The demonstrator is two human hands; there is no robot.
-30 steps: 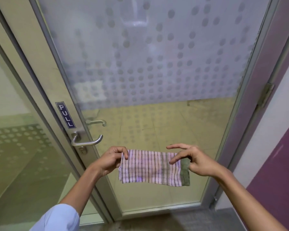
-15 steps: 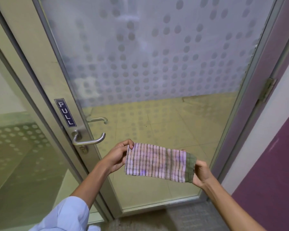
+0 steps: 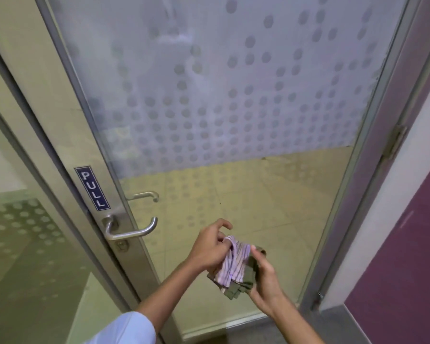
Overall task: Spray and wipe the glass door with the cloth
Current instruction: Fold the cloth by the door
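Note:
The glass door point(image 3: 233, 120) stands shut in front of me, its upper part frosted with a dot pattern and its lower part clear. A striped pink-and-white cloth with a green edge point(image 3: 233, 266) is bunched up between my two hands, just in front of the lower glass. My left hand point(image 3: 210, 247) grips its left side, the index finger lifted. My right hand point(image 3: 265, 279) holds the green edge from below right. No spray bottle is in view.
A metal lever handle point(image 3: 129, 230) and a blue PULL sign point(image 3: 92, 187) sit on the door's left stile. A fixed glass panel point(image 3: 23, 244) lies to the left. The hinge point(image 3: 394, 141), metal frame and a purple wall point(image 3: 402, 269) are on the right.
The cloth was stretched flat between my hands; now my hands have come together and the cloth is folded and bunched between them. The view has moved closer to the door.

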